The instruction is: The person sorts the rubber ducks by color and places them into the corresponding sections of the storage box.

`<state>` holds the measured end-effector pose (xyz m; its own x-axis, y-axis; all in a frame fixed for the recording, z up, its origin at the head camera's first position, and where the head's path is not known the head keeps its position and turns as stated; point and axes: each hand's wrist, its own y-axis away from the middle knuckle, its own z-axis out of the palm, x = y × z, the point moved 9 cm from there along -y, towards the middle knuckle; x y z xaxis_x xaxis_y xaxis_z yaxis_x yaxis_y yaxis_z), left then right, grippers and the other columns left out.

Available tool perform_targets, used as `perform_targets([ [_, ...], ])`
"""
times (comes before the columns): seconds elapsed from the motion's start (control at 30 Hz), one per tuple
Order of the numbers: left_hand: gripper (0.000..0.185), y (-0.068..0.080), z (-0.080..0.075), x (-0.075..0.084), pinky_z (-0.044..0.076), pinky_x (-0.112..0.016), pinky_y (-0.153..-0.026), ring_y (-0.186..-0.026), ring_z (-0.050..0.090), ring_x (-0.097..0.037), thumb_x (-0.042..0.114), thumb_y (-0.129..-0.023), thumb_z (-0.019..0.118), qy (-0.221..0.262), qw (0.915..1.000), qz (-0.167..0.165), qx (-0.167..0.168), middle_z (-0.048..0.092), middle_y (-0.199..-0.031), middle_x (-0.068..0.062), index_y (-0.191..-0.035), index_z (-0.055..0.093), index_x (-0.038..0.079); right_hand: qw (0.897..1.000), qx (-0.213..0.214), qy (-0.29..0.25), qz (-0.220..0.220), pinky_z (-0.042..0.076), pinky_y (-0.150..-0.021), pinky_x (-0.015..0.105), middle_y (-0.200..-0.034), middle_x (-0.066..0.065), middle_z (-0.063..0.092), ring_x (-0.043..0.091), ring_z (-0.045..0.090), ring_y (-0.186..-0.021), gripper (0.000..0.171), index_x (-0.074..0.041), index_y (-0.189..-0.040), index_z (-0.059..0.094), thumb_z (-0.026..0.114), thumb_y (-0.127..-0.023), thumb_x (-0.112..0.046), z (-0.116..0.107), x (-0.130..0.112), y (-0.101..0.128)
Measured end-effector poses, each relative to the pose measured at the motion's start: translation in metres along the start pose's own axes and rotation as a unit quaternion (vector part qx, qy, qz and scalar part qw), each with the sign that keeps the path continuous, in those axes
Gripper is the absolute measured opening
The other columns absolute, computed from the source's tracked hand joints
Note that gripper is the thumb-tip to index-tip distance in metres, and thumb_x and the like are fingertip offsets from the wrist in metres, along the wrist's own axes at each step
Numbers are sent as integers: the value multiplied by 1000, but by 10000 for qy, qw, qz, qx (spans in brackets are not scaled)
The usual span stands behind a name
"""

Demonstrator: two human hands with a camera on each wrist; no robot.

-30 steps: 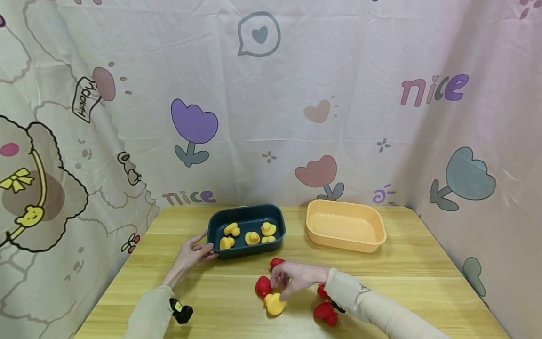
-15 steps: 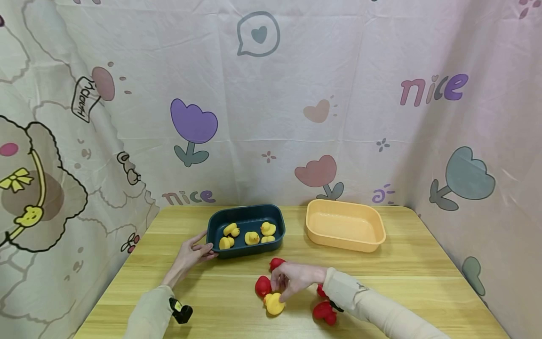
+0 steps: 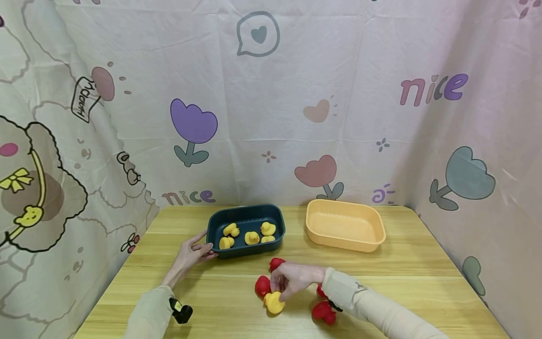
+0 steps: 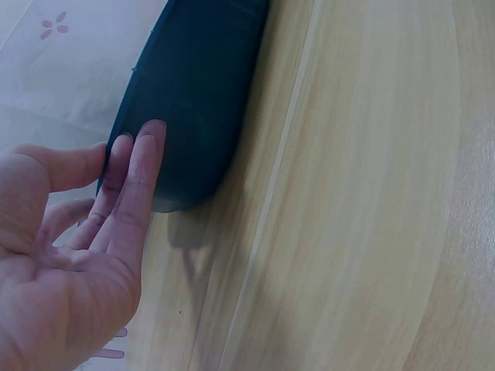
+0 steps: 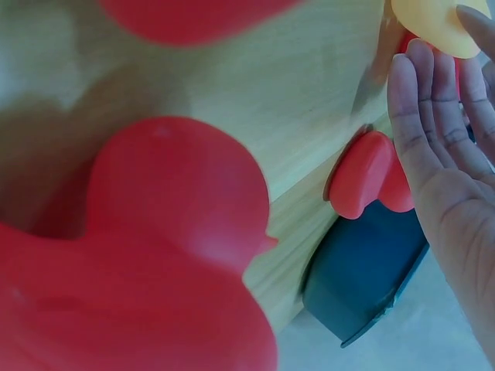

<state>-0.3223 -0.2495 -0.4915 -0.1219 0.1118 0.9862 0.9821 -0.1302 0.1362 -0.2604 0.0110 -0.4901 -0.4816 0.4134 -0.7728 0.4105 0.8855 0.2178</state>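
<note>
A yellow duck (image 3: 274, 302) stands on the wooden table (image 3: 237, 287) among several red ducks (image 3: 262, 286). My right hand (image 3: 282, 288) arches over it, and its fingertips pinch the duck's top. The right wrist view shows the fingers (image 5: 433, 116) reaching to the yellow duck (image 5: 429, 19), with a red duck (image 5: 155, 255) filling the foreground. My left hand (image 3: 203, 252) rests with straight fingers (image 4: 143, 162) against the left front corner of the dark blue tray (image 3: 277, 225), which holds several yellow ducks (image 3: 251, 238). The left wrist view shows the tray (image 4: 201, 77) wall from outside.
An empty orange tray (image 3: 315, 230) sits to the right of the blue one. More red ducks (image 3: 323, 312) lie under my right forearm, and one (image 3: 276, 262) lies behind the hand. Patterned cloth walls (image 3: 271, 117) close in the back and both sides.
My right hand has drawn slightly left and tightened over the yellow duck, which barely shifted. The left hand and both trays have not moved.
</note>
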Motion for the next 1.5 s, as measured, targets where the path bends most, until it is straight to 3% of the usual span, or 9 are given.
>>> perform_targets([
  [0.17,69,0,0,0,64,-29,-85,-84,76,-13,7,-104,54,-25,10000,-5,10,74,-95,-5,-160,15,1,10000,-33,-4,22,52,-70,11,-88,-1,66,5,56,-76,14,-6,-96,69,77,-84,-4,0,-1,0],
  [0.4,69,-1,0,0,63,-30,-85,-84,76,-13,7,-104,54,-16,10000,-3,-4,74,-97,-7,-160,15,1,9998,-53,164,-82,52,-70,11,-85,-8,62,-3,53,-74,14,-6,-96,69,76,-85,-3,0,-5,1],
  [0.63,69,-1,0,-1,63,-30,-86,-84,76,-13,7,-103,54,-2,10000,-6,-13,74,-97,-6,-161,15,1,9998,-38,-45,-168,53,-71,11,-85,-6,62,-4,53,-74,15,-4,-96,68,75,-84,-1,-2,-6,1],
  [1.1,70,-1,0,-1,63,-29,-86,-84,76,-12,7,-103,55,58,10000,-3,-19,74,-101,-9,-161,15,2,9976,214,-644,-148,55,-74,11,-85,1,64,-3,56,-73,17,-1,-97,68,75,-82,-1,-14,-4,1],
  [1.5,69,-1,0,0,63,-30,-86,-84,76,-13,7,-104,54,-29,10000,-9,4,74,-99,-9,-161,15,1,9947,648,-733,-322,55,-74,13,-88,1,66,-2,57,-76,19,-2,-100,68,74,-82,-3,-30,-11,4],
])
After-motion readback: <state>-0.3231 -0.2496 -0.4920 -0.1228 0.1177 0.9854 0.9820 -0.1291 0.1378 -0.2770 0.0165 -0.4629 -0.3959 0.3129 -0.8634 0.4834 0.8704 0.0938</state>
